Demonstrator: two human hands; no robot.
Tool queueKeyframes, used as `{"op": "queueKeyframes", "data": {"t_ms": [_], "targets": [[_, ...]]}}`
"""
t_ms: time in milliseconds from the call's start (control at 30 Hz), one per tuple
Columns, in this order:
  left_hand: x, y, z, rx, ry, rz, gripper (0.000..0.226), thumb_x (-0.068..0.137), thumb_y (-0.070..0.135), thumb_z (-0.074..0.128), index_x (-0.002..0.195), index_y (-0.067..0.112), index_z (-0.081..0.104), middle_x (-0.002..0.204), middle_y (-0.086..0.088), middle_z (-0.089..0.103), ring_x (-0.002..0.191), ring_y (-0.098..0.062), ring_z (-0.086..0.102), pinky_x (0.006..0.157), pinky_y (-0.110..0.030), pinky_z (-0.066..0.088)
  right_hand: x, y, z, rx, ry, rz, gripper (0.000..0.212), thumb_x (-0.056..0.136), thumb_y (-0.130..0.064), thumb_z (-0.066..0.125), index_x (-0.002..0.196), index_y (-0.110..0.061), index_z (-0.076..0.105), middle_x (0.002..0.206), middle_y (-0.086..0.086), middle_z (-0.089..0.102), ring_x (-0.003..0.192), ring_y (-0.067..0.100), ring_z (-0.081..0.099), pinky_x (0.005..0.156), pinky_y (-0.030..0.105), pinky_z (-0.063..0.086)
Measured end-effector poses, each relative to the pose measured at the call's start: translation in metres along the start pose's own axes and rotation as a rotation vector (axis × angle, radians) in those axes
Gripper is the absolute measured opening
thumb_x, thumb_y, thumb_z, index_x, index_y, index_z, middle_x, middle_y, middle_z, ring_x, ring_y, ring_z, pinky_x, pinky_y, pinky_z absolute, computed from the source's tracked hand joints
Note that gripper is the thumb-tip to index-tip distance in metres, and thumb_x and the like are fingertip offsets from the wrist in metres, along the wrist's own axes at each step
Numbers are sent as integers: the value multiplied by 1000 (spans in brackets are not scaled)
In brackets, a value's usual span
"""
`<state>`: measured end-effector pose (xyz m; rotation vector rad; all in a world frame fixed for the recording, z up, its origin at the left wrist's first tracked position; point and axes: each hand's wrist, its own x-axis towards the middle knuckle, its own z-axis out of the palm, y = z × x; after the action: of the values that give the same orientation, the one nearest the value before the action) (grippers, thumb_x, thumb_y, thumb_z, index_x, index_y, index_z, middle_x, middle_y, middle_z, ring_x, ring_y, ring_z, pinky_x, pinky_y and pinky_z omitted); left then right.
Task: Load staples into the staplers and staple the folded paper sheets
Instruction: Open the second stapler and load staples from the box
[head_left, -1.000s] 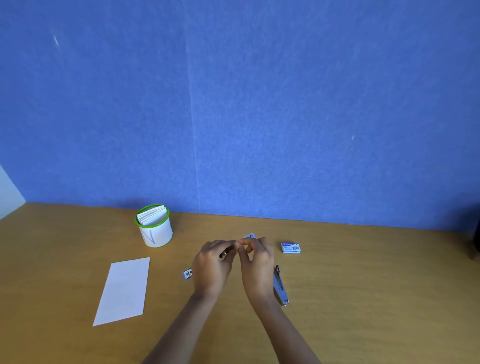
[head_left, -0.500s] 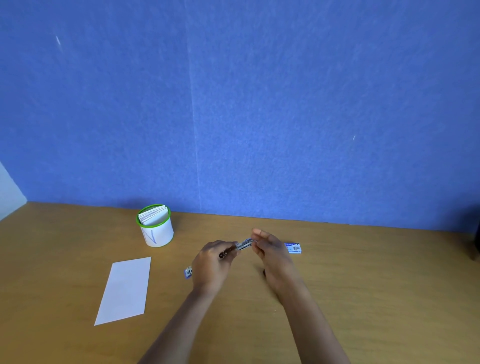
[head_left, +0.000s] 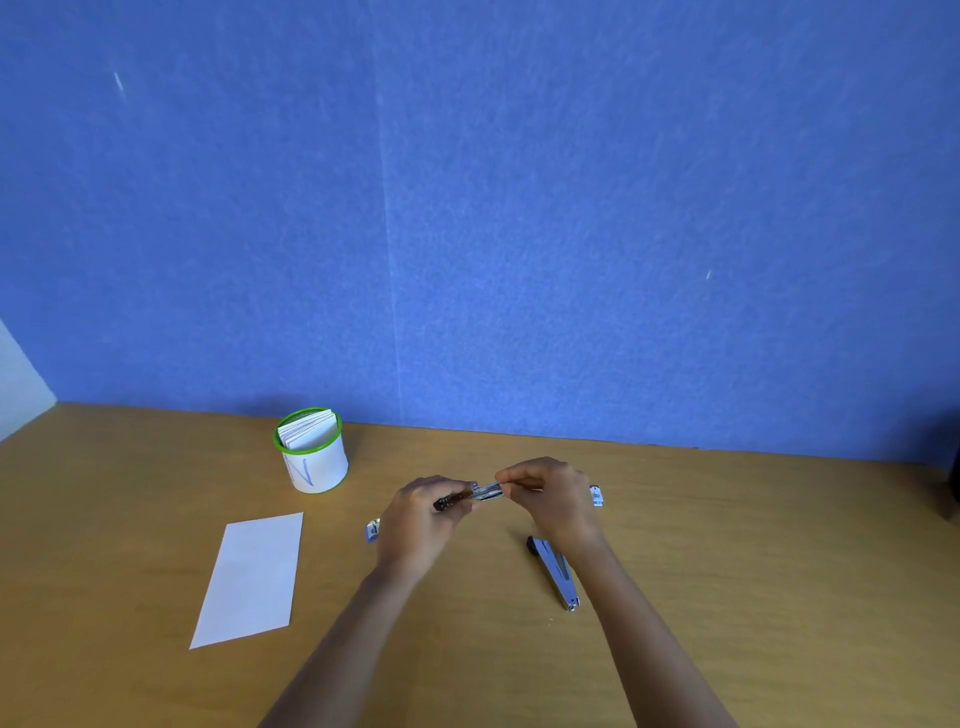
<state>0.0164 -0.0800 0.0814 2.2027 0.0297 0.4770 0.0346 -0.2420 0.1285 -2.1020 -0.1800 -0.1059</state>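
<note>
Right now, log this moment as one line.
left hand: grips small silver stapler | right hand: pinches its other end | second blue-silver stapler: lying on wooden table

A dark stapler (head_left: 467, 498) is held level in the air; silver stapler (head_left: 557, 571) and folded sheet (head_left: 249, 577) lie flat.
</note>
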Motion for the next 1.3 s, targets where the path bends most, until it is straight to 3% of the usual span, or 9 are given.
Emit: {"op": "queueKeyframes", "data": {"t_ms": [100,233,533,733,900,1000,1067,1167,1300], "targets": [[1,-2,0,-21,-23,21,17,74,24,79,90,28,76,80,16,69,76,-5,61,65,-26,48,-1,-2,1,-111,8,-119,15,80,2,70,91,-5,76,96,8,70,87,17,66,80,22,51],[1,-3,0,-51,-33,30,17,74,22,79,90,26,76,82,15,69,77,-5,61,68,-29,50,-4,-4,3,-108,46,-226,19,80,4,68,93,-7,75,93,8,71,84,19,68,78,31,53],[2,-1,1,-188,-24,22,15,72,20,80,85,27,76,74,16,69,68,0,60,59,-13,41,-9,2,5,-127,44,-294,15,81,-9,72,94,-17,73,91,-8,71,93,6,51,76,8,39],[1,0,1,-230,-41,29,14,73,17,79,84,24,76,76,11,71,69,-4,62,62,-24,47,-6,9,5,-120,10,-287,17,81,-17,72,96,-25,74,94,1,69,92,-3,49,83,25,48],[2,4,1,-184,-38,35,14,72,16,80,83,22,77,75,11,70,70,-6,62,63,-28,49,-10,11,11,-287,105,-468,19,81,-15,71,95,-27,75,78,-5,69,87,16,59,75,37,53],[0,7,-1,-70,-22,33,11,74,21,79,84,25,76,76,12,69,72,-7,61,62,-29,48,-11,18,16,-351,116,-442,32,85,-13,67,113,-29,69,91,2,66,94,17,60,82,30,49],[1,10,-5,157,-46,82,8,78,27,73,86,29,75,83,12,71,80,-9,61,63,-27,45,-15,23,21,-240,51,-334,34,88,-14,63,120,-27,64,100,-4,63,101,8,54,86,13,42],[6,15,-6,544,-138,202,18,88,37,58,97,28,72,97,11,70,96,-10,58,72,-25,41,-19,23,33,-57,76,-225,20,86,-11,67,105,-15,68,100,-6,68,92,8,61,78,13,48],[9,18,-3,644,-160,230,23,92,35,52,98,24,71,99,7,70,97,-14,58,76,-27,44,-22,19,45,43,173,-150,10,78,-2,73,84,-10,71,84,0,69,73,10,65,68,8,48]]}}
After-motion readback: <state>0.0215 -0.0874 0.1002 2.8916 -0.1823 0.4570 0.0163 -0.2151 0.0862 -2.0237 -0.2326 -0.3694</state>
